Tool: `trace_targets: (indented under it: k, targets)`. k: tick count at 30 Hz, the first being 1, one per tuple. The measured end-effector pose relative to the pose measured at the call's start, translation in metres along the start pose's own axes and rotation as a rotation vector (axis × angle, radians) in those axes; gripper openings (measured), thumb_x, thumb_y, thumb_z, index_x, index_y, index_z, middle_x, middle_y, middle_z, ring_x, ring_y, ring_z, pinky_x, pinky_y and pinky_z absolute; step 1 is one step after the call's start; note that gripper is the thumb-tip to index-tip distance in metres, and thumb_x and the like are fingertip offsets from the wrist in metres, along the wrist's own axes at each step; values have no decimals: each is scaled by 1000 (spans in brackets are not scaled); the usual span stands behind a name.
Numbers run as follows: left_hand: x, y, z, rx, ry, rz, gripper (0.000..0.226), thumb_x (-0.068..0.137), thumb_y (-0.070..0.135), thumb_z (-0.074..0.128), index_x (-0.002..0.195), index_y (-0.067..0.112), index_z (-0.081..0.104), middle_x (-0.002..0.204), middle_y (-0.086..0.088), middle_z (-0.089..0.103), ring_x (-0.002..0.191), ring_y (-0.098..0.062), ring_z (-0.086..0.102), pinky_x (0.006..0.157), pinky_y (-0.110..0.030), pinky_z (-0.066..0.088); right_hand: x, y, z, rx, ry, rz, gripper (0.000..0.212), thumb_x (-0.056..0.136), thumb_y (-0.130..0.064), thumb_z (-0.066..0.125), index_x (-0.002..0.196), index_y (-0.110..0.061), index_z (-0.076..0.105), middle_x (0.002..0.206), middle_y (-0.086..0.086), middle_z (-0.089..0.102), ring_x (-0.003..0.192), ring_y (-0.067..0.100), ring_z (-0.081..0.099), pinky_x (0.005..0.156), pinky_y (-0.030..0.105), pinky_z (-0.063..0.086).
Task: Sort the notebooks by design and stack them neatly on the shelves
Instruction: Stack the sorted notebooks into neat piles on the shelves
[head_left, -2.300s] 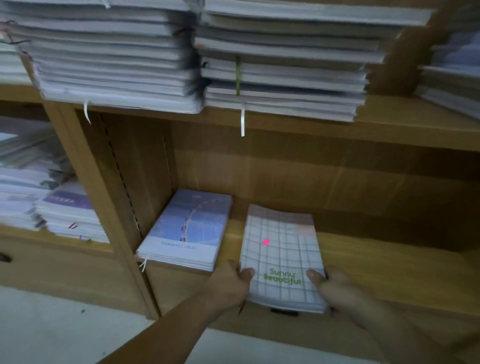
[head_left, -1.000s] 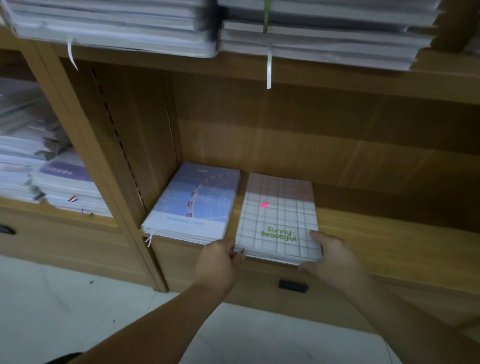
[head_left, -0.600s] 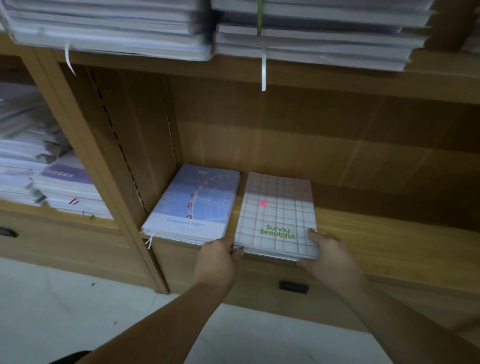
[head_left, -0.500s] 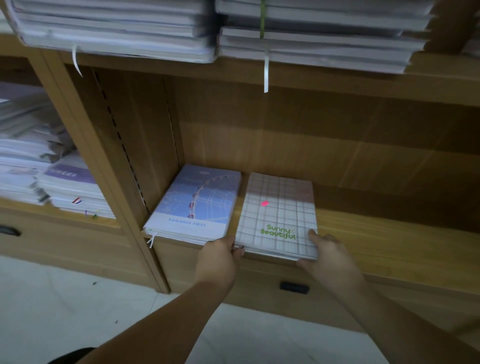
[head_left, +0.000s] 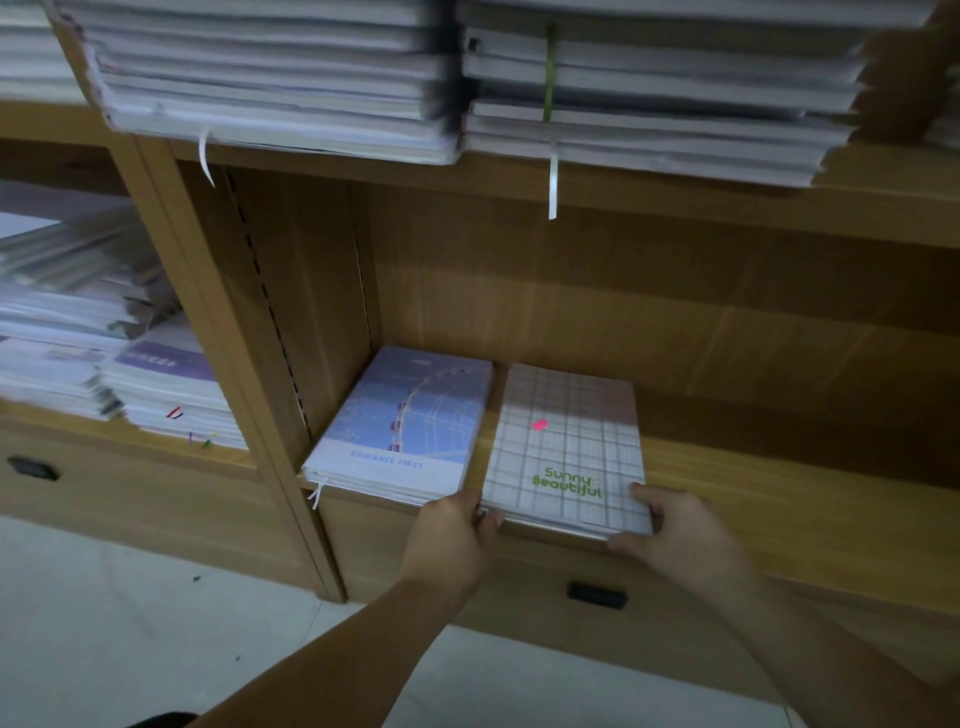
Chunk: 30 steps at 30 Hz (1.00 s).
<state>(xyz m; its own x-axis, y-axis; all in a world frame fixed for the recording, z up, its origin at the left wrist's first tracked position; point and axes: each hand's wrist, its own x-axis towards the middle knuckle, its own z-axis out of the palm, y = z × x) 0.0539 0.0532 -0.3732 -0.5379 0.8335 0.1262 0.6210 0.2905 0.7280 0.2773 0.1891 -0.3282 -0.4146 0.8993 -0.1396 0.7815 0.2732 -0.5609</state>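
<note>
- Two bare hands settle a small stack of checked notebooks (head_left: 566, 452) on the lower shelf (head_left: 779, 499) of a wooden bookcase. The top cover carries green lettering and a small pink mark (head_left: 540, 424).
- The left hand (head_left: 452, 535) curls its fingers round the stack's near left corner, in the narrow gap beside the blue notebooks (head_left: 405, 431). The right hand (head_left: 680, 530) pinches the near right corner, thumb flat on the cover and fingers tucked along the front edge (how far they reach underneath cannot be seen).
- The checked notebooks lie flat with their near edge at the shelf's front lip. They sit just beside the blue pile, which rests against the compartment's left wall; whether the two piles touch cannot be told.
- The step in hand appears to be the squaring-up of this design's pile next to its neighbour, and it looks close to done.
- The next move probably calls for a short, even push from both hands so the front edge lines up with the blue pile. Both hands would then need to let go cleanly, without dragging the top cover askew.
- Overhead, the upper shelf bears two tall stacks (head_left: 280, 83), with a white ribbon (head_left: 552, 176) hanging from the right one.
- The compartment to the left holds looser, uneven piles (head_left: 78, 322), which suggests more sorting remains.
</note>
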Motion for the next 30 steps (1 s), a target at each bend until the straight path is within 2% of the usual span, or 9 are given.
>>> trace_targets:
  k: [3,7,14,17,20,22,25,30]
  targets:
    - [1,1,1,43,-3,-9,43,93,29,66,62,21,37,55,6,45,60,-24,51,56,-31,30,-2,0,3,-35,23,7,84,75,-46,85,148,-22,51,139,-2,61,118,15,61,94,26,49]
    - [2,3,4,13,-26,-38,39,93,26,64,63,21,39,56,5,46,71,-32,62,58,-31,36,-3,-3,5,-45,33,-10,80,78,-43,84,148,-21,50,137,-3,63,118,15,61,90,23,47]
    - [2,2,3,10,-50,-21,23,92,27,60,74,17,50,64,-2,59,69,-30,62,63,-38,50,-5,0,2,-20,42,10,81,76,-42,86,147,-21,52,137,-4,63,116,13,61,89,21,47]
    - [0,3,3,24,-53,-23,21,91,27,60,75,18,50,66,-2,61,71,-30,64,63,-37,50,-5,1,3,-35,46,15,81,75,-44,86,146,-22,53,135,-3,64,116,14,61,93,24,49]
    - [-1,4,3,37,-58,-11,27,91,25,61,71,23,43,62,2,52,74,-32,63,61,-35,44,-4,-1,2,-36,36,16,81,75,-45,86,145,-21,54,137,-2,63,120,16,60,98,27,49]
    - [-1,4,1,50,-73,-4,25,91,25,61,73,23,44,60,5,49,75,-32,63,60,-33,42,-3,-2,0,-51,15,13,80,76,-44,85,145,-20,54,138,-1,63,122,16,59,99,25,48]
    - [-1,2,-2,59,-102,26,11,91,26,59,84,20,54,65,3,55,76,-30,64,64,-37,50,-2,-2,-2,-73,-2,11,76,77,-41,85,143,-18,56,138,-1,63,122,16,60,100,25,47]
    - [-2,0,-4,82,-108,38,8,90,28,58,89,21,55,74,-2,66,78,-26,65,67,-37,52,-3,0,-2,-101,-14,26,72,81,-39,82,144,-20,55,135,0,64,117,17,61,99,29,50]
